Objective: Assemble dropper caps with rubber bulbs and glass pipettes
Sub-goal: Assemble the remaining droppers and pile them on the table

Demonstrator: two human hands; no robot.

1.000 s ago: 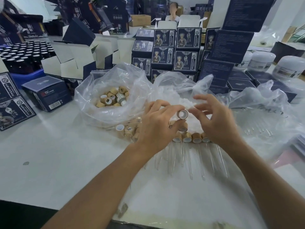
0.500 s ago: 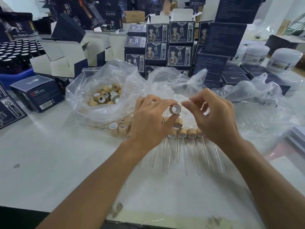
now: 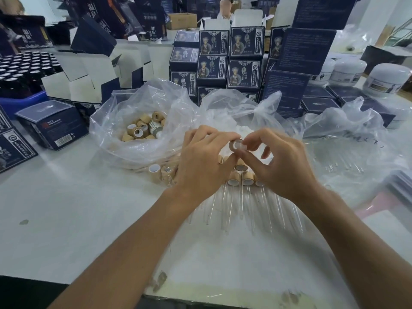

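Pinching a tan dropper cap (image 3: 235,145) above the table, left hand (image 3: 200,161) curled round it | right hand (image 3: 278,161) fingertips closed at its open end, contents unclear | risk: cap slips, drops onto finished droppers (image 3: 242,181) just below, cracking glass pipettes (image 3: 243,204)

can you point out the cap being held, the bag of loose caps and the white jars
held cap (image 3: 235,145), head view, on its tan side wall between both hands
bag of loose caps (image 3: 116,139), head view, on its clear plastic wall
white jars (image 3: 389,80), head view, on the nearest jar's lid
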